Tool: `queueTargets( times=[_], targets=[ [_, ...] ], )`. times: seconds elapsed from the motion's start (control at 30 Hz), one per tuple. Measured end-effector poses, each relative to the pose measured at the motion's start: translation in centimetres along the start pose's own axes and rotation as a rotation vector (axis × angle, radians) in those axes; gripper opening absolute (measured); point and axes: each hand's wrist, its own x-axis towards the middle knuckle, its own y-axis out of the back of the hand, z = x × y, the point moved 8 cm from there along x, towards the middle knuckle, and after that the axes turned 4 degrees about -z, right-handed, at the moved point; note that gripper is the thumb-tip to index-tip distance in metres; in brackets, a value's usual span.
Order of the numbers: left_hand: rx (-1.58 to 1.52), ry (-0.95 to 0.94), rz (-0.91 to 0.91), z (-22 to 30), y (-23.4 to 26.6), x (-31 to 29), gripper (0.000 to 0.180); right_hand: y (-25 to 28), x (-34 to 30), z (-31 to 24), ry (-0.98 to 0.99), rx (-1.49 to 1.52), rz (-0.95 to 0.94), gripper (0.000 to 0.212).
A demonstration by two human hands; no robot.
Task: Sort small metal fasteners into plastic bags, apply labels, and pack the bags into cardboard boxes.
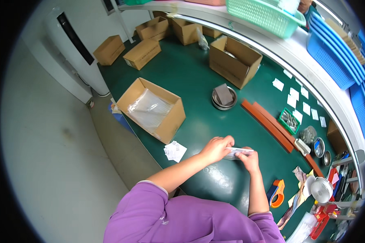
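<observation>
left hand [217,149] and right hand [250,160], fingers bent nearly closed, pinch a clear packet [232,155]; open carton [173,123] at ten o'clock, metal bowls [222,107] at twelve.

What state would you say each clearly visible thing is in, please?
Clear packet: held by right hand, left hand at its other end
Near carton: open, holding clear bags
Metal bowls: stacked, dark block on top
Green tray: holding silvery pieces
Blue baskets: stacked
Near papers: overlapping

Person over there: left forearm [184,170] slanting inward | left hand [218,148] curled | right forearm [256,192] straighter | right hand [250,160] pinching, thumb [242,155] uppermost, near the left
</observation>
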Motion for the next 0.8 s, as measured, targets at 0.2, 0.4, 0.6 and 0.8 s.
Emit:
queueTargets(
  times=[0.2, 0.4, 0.6, 0.8],
  targets=[
    [-0.18, 0.139, -0.023, 4.2, 12.9, -10.4, 0.032, -9.0, -3.0, -17.3, 0.306, -0.184, -0.264, 0.021],
    [0.02, 0.182, -0.244, 2.9, 25.7, -21.8, 0.025, -25.2, -4.3, -28.0, 0.355, -0.219, -0.552, 0.024],
    [-0.019, 0.326, -0.153, -2.8, 38.8, -30.3, 0.019, -42.0, -1.3, -30.9, 0.29, -0.001, -0.661, 0.025],
    [0.066, 0.509, -0.138, -12.2, 52.9, -31.3, 0.018, -56.6, 8.1, -33.3, 0.255, 0.169, -0.643, 0.027]
  ],
)
